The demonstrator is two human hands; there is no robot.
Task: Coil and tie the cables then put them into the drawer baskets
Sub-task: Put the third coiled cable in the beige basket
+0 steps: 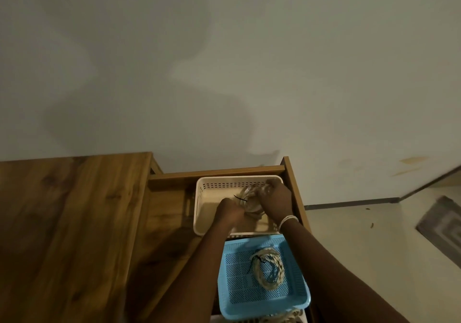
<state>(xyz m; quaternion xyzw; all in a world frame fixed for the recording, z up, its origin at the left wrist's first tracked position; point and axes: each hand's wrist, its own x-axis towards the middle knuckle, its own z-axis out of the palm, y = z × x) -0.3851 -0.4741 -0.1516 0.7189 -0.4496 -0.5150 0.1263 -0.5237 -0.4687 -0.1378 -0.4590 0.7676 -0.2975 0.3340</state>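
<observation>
1. Now, in the head view, both hands are down inside the cream basket (203, 198) at the back of the open wooden drawer (169, 213).
2. The left hand (230, 213) has its fingers curled on the near side of a pale coiled cable (252, 201). A thin black tie (240, 199) sticks out of the coil just beside it.
3. The right hand (275, 201) has its fingers curled round the far side of the same coil. A white band (288, 220) sits on that wrist.
4. The picture is blurry here, so I cannot tell if the coil is touching the basket floor or is just above it.
5. The blue basket (264, 295) is nearer the person. It holds another coiled cable (268, 269) with its own dark tie.
6. One more basket peeks out at the bottom edge, with some cable in it too.
7. I think the step now is laying this tied coil down in the cream basket.
8. To do it well, keep the loops together, set the coil flat, and let go only when it rests on the bottom.
9. Tuck loose ends inside the rim so the drawer can slide shut.
</observation>
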